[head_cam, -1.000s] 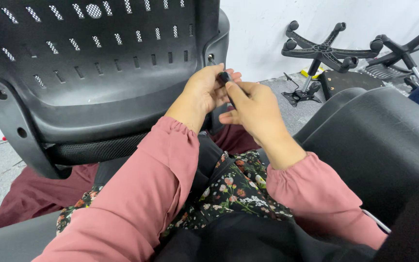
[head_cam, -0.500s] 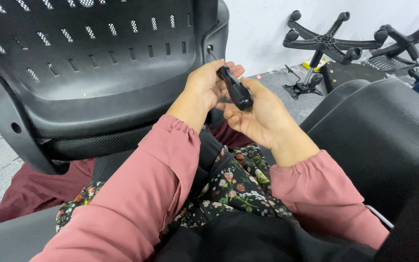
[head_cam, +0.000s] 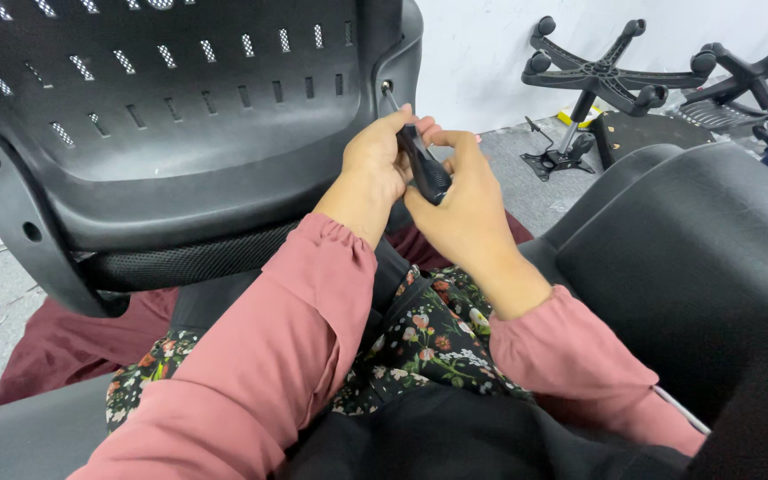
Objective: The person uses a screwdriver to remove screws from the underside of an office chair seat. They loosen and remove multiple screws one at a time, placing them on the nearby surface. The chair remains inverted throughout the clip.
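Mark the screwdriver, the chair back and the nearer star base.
screwdriver point(head_cam: 426, 169), head view, on its black handle between both hands.
chair back point(head_cam: 180, 133), head view, on the slotted black shell.
nearer star base point(head_cam: 599, 73), head view, on its hub.

Chair back point(head_cam: 180, 133) stands left, w/ screwdriver point(head_cam: 421, 164) tip at its right edge, between left hand point(head_cam: 375, 164) & right hand point(head_cam: 460, 200). Seat cushion point(head_cam: 695, 258) lies right; two chair bases point(head_cam: 611, 76) on floor behind it, by wall.

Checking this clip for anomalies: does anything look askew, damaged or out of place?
Nothing damaged. Two chair bases lie upside down, casters up, by the wall. Both hands hold a black screwdriver at the chair back.
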